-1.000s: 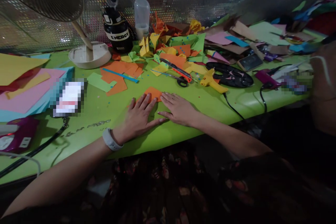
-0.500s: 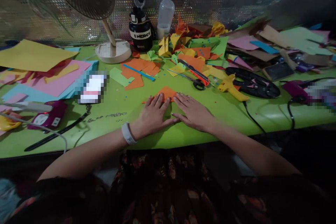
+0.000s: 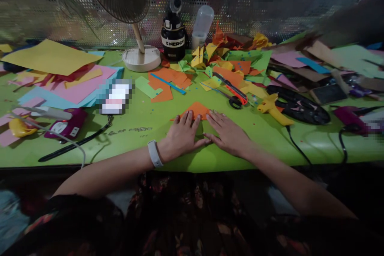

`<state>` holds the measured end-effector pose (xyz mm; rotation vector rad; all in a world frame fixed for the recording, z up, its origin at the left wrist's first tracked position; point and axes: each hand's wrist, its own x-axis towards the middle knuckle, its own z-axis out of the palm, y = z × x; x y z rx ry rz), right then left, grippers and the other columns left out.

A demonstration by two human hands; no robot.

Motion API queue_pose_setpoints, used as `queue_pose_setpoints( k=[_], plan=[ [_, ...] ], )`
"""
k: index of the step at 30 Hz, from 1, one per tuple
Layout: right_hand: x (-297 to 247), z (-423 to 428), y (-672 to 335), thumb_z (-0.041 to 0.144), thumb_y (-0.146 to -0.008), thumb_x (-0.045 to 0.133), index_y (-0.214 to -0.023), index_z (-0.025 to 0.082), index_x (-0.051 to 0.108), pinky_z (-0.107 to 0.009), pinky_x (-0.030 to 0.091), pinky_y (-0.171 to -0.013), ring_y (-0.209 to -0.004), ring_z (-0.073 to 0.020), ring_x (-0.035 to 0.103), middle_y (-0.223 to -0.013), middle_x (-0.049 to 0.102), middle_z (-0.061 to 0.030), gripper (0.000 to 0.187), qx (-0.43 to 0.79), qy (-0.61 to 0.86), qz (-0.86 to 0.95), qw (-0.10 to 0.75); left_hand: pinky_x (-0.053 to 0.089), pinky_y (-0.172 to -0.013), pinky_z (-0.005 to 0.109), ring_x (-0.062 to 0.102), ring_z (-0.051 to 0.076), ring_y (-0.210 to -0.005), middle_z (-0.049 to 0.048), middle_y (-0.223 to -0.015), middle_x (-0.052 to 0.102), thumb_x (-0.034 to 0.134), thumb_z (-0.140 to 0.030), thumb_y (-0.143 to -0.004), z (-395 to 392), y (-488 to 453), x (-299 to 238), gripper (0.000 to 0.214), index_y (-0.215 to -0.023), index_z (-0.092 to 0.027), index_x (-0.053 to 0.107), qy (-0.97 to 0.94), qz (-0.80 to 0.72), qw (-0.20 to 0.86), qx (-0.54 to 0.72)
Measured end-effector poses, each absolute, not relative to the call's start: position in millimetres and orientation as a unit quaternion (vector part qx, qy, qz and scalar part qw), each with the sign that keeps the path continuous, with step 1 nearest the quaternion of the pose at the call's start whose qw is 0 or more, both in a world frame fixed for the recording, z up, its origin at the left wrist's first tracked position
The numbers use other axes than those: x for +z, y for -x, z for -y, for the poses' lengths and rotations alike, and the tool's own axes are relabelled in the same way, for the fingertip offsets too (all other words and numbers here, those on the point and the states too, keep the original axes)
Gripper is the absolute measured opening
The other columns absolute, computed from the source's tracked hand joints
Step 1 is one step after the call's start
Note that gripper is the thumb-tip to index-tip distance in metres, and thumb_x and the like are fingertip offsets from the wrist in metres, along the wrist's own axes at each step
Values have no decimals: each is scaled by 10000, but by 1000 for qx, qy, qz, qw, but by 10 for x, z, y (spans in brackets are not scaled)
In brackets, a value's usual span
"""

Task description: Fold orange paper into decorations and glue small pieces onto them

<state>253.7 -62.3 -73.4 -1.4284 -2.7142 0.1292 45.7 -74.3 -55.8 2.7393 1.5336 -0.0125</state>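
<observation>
An orange paper (image 3: pixel 198 109), folded to a triangle with its peak pointing away from me, lies on the green tabletop (image 3: pixel 138 144). My left hand (image 3: pixel 183 134) rests flat with fingers stretched, its fingertips on the paper's lower left edge. Opposite it, my right hand (image 3: pixel 226 134) presses its spread fingertips on the lower right part. The two thumbs point toward each other and nearly meet below the paper. Both hands cover the paper's near edge. A pale band sits on my left wrist.
Behind the paper lie a utility knife (image 3: pixel 235 93), scissors (image 3: pixel 235 102) and orange scraps (image 3: pixel 162 93). A yellow glue gun (image 3: pixel 276 110) with a cord is at right, beside a black reel (image 3: pixel 312 108). A phone (image 3: pixel 116 97), fan base (image 3: pixel 141 61) and black bottle (image 3: pixel 174 42) stand left and behind.
The whole view has shifted, so the scene appears farther right. My hands stay on the orange paper in nearly the same pose.
</observation>
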Motion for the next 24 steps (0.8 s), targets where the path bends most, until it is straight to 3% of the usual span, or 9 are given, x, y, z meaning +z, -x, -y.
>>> queue_pose_setpoints(
  k=[5,12,22,24],
  plan=[
    [-726,628,-2531,642,-981,211,-1539,49,331,-463,210,-1247,-1510,-292,241,-1615,266,-182,823,49,470,881,39,335,-1135,523,330,397,-1455,272,-1583,296,242,-771,-903,766,-474,-513,960,-1555,-68,282,-865,-501,5,-21],
    [-672,633,-2512,646,-983,175,-1534,31,331,-456,207,-1246,-1513,-284,234,-1614,267,-184,841,48,470,881,25,318,-1164,483,326,389,-1459,303,-1568,299,252,-790,-887,780,-472,-492,1057,-1506,65,310,-855,-518,1,-30],
    [-591,624,-2650,671,-974,176,-1558,69,284,-517,188,-1238,-1512,-289,238,-1616,257,-177,846,42,503,863,6,321,-1158,482,342,413,-1444,331,-1547,321,199,-866,-816,777,-411,-564,1168,-1491,78,330,-860,-510,-6,10],
    [-581,630,-2715,664,-977,174,-1563,87,278,-538,175,-1236,-1513,-291,233,-1621,253,-164,829,35,515,857,-2,323,-1151,493,332,413,-1448,318,-1555,321,197,-871,-807,783,-396,-568,1153,-1513,32,319,-862,-505,-5,27]
  ],
)
